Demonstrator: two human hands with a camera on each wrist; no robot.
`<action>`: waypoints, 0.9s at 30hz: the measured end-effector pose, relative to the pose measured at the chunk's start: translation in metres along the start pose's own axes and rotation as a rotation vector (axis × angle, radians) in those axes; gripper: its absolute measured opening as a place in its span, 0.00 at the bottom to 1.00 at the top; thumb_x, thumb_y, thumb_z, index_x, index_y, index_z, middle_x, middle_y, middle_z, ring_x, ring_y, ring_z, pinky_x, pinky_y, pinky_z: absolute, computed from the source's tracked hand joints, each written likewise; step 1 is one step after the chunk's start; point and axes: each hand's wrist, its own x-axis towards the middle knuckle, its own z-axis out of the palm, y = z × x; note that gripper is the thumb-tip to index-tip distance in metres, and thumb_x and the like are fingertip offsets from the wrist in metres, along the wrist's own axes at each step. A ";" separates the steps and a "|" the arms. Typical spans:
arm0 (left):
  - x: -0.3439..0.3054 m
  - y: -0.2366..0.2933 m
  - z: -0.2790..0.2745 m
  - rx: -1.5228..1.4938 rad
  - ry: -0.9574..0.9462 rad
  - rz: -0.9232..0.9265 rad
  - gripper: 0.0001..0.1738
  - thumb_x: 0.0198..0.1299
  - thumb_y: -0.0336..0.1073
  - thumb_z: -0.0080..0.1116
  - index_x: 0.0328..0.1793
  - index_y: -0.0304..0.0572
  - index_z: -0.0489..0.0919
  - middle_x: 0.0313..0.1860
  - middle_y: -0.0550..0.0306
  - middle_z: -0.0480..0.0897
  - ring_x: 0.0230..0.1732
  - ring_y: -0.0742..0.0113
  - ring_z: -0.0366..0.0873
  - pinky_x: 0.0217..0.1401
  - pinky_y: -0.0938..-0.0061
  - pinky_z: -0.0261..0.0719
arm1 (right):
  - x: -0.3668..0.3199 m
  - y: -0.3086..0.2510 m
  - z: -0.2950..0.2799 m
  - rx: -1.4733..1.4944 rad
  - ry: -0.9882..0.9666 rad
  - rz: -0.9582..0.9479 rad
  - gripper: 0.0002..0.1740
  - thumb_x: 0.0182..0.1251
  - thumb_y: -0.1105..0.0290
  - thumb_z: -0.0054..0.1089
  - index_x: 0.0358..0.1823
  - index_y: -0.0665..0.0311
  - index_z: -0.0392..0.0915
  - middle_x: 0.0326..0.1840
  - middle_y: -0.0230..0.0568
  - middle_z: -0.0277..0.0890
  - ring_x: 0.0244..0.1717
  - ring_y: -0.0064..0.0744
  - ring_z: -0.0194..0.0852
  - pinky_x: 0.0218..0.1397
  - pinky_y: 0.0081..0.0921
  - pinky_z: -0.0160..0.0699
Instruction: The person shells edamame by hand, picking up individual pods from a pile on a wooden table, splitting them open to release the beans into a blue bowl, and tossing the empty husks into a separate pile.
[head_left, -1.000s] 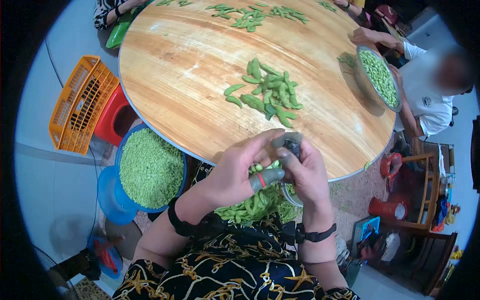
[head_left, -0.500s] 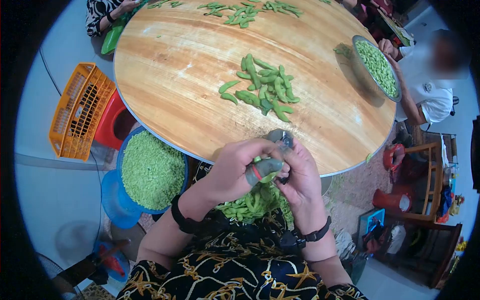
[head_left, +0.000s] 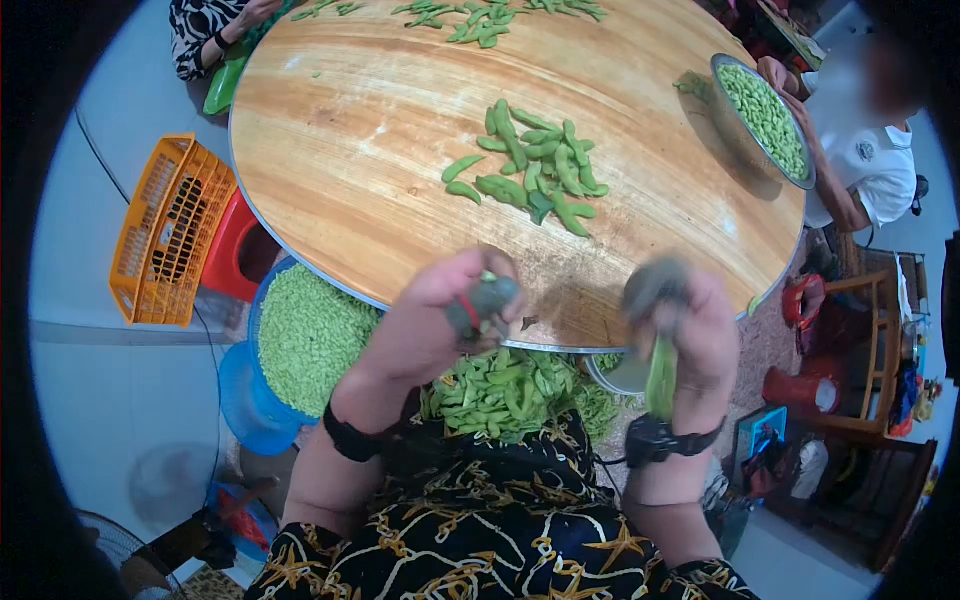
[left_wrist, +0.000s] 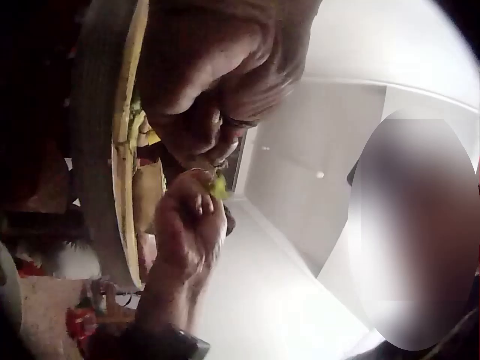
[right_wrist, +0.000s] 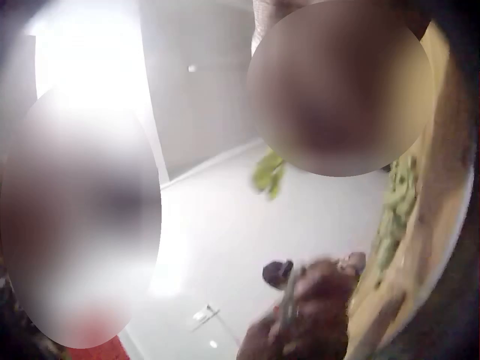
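Note:
My left hand (head_left: 435, 305), a grey cover with a red band on its thumb, is curled at the table's near edge. A bit of green soybean (head_left: 489, 277) shows between its fingers. Off to the right, my right hand (head_left: 698, 325), blurred, pinches a green soybean pod (head_left: 661, 380) that hangs down from the fingers. The same pod (right_wrist: 268, 174) shows blurred in the right wrist view. Below the hands lies a heap of pods (head_left: 500, 395) on the lap, beside a metal bowl (head_left: 625, 373). A small pile of pods (head_left: 545, 165) lies ahead on the table.
The round wooden table (head_left: 350, 200) fills the front. At left stand a blue basin (head_left: 258, 385) of shelled beans, a red stool (head_left: 232, 250) and an orange crate (head_left: 150, 235). A person (head_left: 865, 170) at right has a bowl (head_left: 775, 160) of beans; another sits far left.
My hands, together over the lap before, have drawn apart. The left has gone left; the right has swung right with the pod hanging from it.

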 end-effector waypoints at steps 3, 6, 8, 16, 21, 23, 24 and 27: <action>0.003 0.008 -0.003 -0.148 0.024 0.058 0.07 0.64 0.36 0.48 0.40 0.40 0.70 0.28 0.64 0.72 0.24 0.82 0.65 0.21 0.89 0.57 | 0.029 -0.001 0.008 -0.835 0.114 -0.092 0.08 0.56 0.75 0.53 0.37 0.67 0.77 0.24 0.44 0.76 0.23 0.30 0.76 0.28 0.24 0.74; 0.007 -0.001 0.000 -0.149 0.106 0.045 0.07 0.63 0.34 0.48 0.42 0.39 0.71 0.29 0.64 0.72 0.24 0.81 0.63 0.22 0.89 0.56 | 0.060 0.022 0.007 -1.147 0.362 -0.120 0.06 0.54 0.73 0.55 0.34 0.65 0.75 0.23 0.52 0.75 0.25 0.46 0.76 0.30 0.35 0.74; 0.007 -0.002 -0.001 -0.176 0.091 0.030 0.07 0.63 0.33 0.47 0.43 0.38 0.71 0.30 0.64 0.72 0.24 0.81 0.63 0.23 0.89 0.57 | 0.064 0.029 0.007 -1.344 0.399 -0.165 0.07 0.54 0.71 0.57 0.29 0.66 0.70 0.23 0.54 0.74 0.27 0.53 0.75 0.30 0.45 0.72; 0.015 -0.005 0.012 -0.177 0.086 0.008 0.19 0.58 0.25 0.47 0.58 0.36 0.70 0.35 0.65 0.73 0.31 0.80 0.68 0.32 0.88 0.64 | 0.045 0.028 0.017 -0.447 0.373 0.002 0.06 0.58 0.71 0.54 0.33 0.66 0.74 0.14 0.39 0.70 0.13 0.31 0.66 0.17 0.22 0.63; 0.020 -0.006 0.026 -0.147 0.110 0.081 0.18 0.58 0.31 0.53 0.55 0.36 0.70 0.38 0.61 0.73 0.30 0.82 0.68 0.22 0.93 0.59 | 0.034 0.022 0.040 0.597 0.089 0.300 0.06 0.65 0.70 0.49 0.37 0.65 0.73 0.14 0.24 0.64 0.08 0.10 0.52 0.12 0.10 0.49; 0.018 -0.008 0.022 -0.152 0.130 0.114 0.16 0.57 0.29 0.53 0.52 0.36 0.71 0.40 0.59 0.74 0.30 0.81 0.68 0.21 0.92 0.59 | 0.030 0.018 0.048 0.605 0.052 0.293 0.08 0.68 0.69 0.47 0.38 0.65 0.72 0.15 0.24 0.63 0.11 0.10 0.52 0.15 0.10 0.51; 0.018 -0.011 0.014 -0.218 0.042 0.175 0.15 0.54 0.24 0.51 0.50 0.37 0.72 0.41 0.59 0.76 0.36 0.78 0.72 0.32 0.89 0.65 | 0.029 0.019 0.050 0.452 0.048 0.258 0.09 0.69 0.68 0.45 0.37 0.65 0.71 0.16 0.24 0.63 0.12 0.10 0.52 0.17 0.11 0.51; 0.016 -0.013 0.008 -0.249 0.020 0.243 0.13 0.52 0.20 0.49 0.45 0.39 0.73 0.41 0.58 0.78 0.41 0.75 0.75 0.43 0.85 0.71 | 0.022 0.019 0.060 0.294 0.040 0.210 0.13 0.72 0.64 0.40 0.36 0.65 0.69 0.19 0.25 0.64 0.17 0.12 0.52 0.22 0.11 0.52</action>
